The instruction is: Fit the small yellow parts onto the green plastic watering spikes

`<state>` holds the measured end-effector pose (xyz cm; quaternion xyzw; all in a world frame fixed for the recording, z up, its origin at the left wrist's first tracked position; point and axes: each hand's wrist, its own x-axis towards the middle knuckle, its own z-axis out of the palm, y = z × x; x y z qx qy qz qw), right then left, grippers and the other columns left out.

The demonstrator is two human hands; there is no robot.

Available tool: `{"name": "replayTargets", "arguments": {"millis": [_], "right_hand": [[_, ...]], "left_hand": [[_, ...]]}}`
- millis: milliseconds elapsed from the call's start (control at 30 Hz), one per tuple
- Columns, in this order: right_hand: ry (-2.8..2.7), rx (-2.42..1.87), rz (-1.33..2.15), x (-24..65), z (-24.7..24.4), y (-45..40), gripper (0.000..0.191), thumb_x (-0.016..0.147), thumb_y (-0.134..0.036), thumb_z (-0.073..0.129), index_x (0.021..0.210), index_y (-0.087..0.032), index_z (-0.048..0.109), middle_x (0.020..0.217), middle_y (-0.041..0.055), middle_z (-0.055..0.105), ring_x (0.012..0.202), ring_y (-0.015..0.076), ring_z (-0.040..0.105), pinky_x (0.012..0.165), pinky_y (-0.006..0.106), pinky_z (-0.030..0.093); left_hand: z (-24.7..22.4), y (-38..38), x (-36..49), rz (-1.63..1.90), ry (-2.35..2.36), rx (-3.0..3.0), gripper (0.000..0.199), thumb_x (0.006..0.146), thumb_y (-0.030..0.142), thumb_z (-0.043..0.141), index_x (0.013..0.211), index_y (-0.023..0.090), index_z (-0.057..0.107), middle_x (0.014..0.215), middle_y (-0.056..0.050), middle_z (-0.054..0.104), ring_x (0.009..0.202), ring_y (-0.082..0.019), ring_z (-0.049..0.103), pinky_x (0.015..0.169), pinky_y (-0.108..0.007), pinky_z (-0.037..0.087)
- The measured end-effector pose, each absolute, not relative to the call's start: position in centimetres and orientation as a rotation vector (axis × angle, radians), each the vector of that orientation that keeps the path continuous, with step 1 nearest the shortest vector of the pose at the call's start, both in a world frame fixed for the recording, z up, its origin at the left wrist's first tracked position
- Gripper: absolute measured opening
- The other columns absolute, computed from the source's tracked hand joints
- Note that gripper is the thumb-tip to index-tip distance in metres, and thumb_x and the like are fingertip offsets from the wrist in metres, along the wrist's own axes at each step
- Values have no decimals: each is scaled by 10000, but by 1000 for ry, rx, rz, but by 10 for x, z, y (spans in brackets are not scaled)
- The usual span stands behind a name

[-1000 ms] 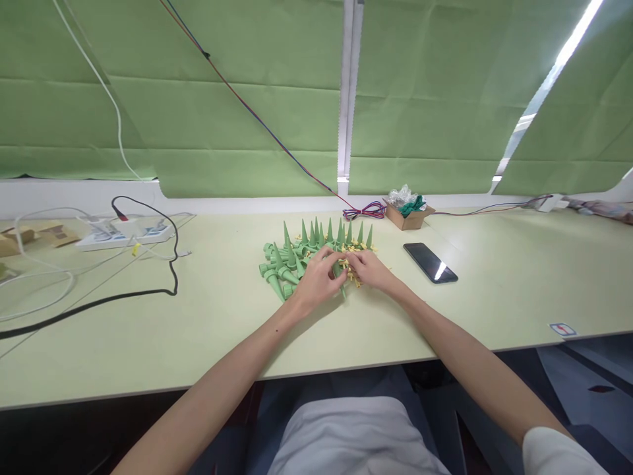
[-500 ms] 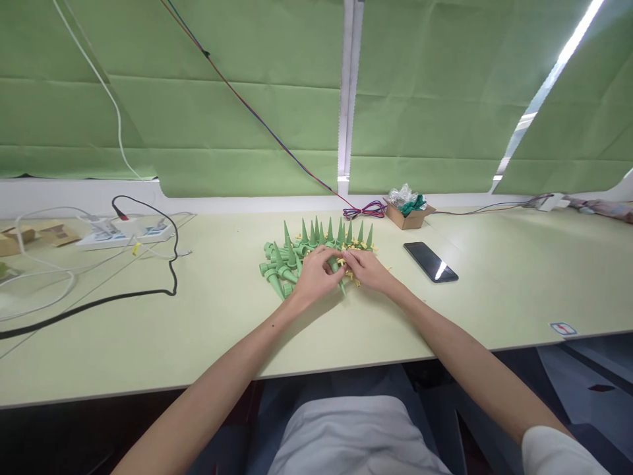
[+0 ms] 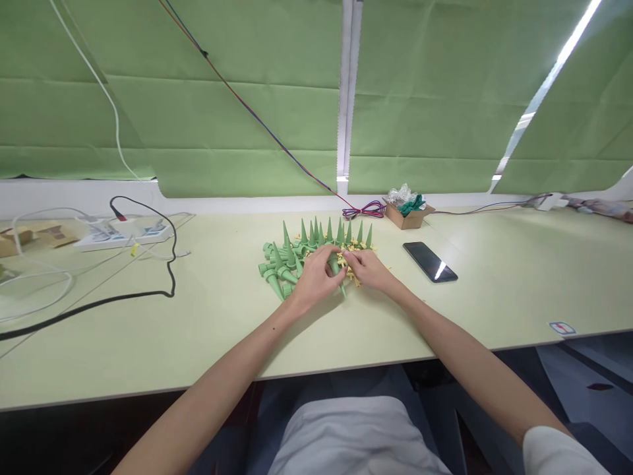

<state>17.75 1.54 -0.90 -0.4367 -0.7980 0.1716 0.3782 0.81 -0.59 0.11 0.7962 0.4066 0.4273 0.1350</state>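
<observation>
Curling around a green spike [image 3: 335,265], my left hand [image 3: 316,276] grasps it with the thumb on the near side and the fingers arched over the far side. Its tapered tip shows below the thumb, pointing down toward the near edge of the desk [image 3: 212,343]. On my feed the spike sits roughly midway between the desk's far and near edges, well apart from both side ends.

My right hand [image 3: 366,269] has its thumb and fingertips drawn together close to the left fingers, by the upper part of the spike. I cannot tell whether a small piece is pinched there; the fingers hide it. Yellow pieces [image 3: 356,282] lie scattered under and around that hand.

Beyond both hands, toward the far edge, I see a row of upright green cones [image 3: 330,232], points up. Left of my left hand, more green cones [image 3: 271,278] lie on their sides in a heap, some overlapping.

A dark phone [image 3: 430,262] lies flat to the right of the hands. Near the far edge stands a small cardboard box [image 3: 409,220] holding crumpled plastic and something green, with a coiled red-and-blue cable [image 3: 364,210] just left of it. Toward the far left corner I have a white power strip [image 3: 123,237] with plugs in it, and a black cable [image 3: 171,280] looping toward the left end.
</observation>
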Motion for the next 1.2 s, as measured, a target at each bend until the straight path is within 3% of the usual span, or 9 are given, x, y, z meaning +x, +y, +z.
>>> {"name": "replayTargets", "arguments": {"millis": [400,667,800,900,1000,1200], "right_hand": [[-1961,-1138,614,178,-13,19,593,950,-621,307,524,-208,298,460,-31,305,479,100,311,491,257,237],[-2021,-1078,601,177,-9,16,544,981,-510,335,551,-186,418,494,-27,429,487,100,387,539,248,307],[-2113,-1029,626,177,-8,12,334,910,-379,495,645,-176,514,552,-31,480,520,103,406,535,240,302],[-2123,-968,728,175,-8,7,198,814,-344,633,757,-186,527,581,-52,496,533,103,427,541,231,328],[-2141,-942,729,172,-8,3,272,790,-400,683,786,-191,508,619,-49,520,555,105,450,554,233,342],[-2086,-982,601,168,-6,2,382,902,-507,535,701,-195,445,574,-54,434,526,96,362,528,239,279]], "left_hand": [[2,-6,8,1207,1209,2304,307,811,259,611,1101,189,537,999,-41,658,515,-91,534,596,-281,467],[9,-1,5,1327,1304,1910,280,775,339,673,990,218,539,733,39,618,392,-80,476,467,-254,382],[8,4,1,1340,1259,1670,343,804,372,672,1053,223,489,492,117,484,336,-93,439,498,-261,415],[8,7,2,1387,1217,1508,373,797,392,693,1044,214,478,567,86,543,393,-107,527,550,-278,464],[7,10,3,1432,1204,1364,334,820,405,672,1018,206,492,766,21,600,444,-102,586,561,-287,500],[5,14,4,1422,1171,1266,245,881,392,605,1000,204,502,843,-10,605,539,-106,635,577,-277,537]]}}
